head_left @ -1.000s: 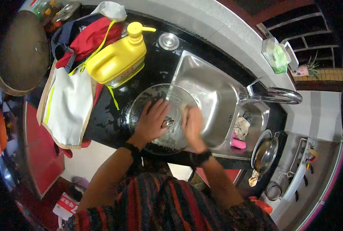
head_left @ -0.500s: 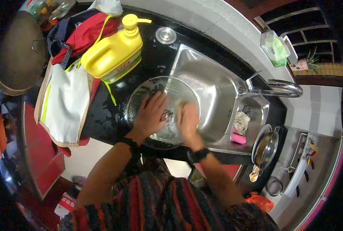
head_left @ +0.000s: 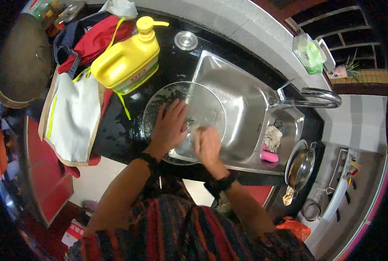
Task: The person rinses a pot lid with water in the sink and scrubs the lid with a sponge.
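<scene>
A large round glass lid (head_left: 205, 102) lies wet, partly on the black counter and partly over the sink's left edge. My left hand (head_left: 171, 124) rests on its left part with the fingers stretched out. Beside it, near the lid's middle, a small metallic piece shows only in part between my hands. My right hand (head_left: 208, 145) is closed and pressed to the lid's lower right part. A bit of something pale shows at its fingers, too blurred to name.
The steel sink (head_left: 246, 95) with its faucet (head_left: 320, 98) is on the right. A pink sponge and a rag lie in the small basin. A yellow pump bottle (head_left: 126, 63) stands left of the lid, near a white cloth (head_left: 74, 117). A small metal disc (head_left: 186, 40) lies behind.
My right hand has moved down and slightly left across the lid. My left hand stays nearly in place. The lid's far edge sits a little higher in view.
</scene>
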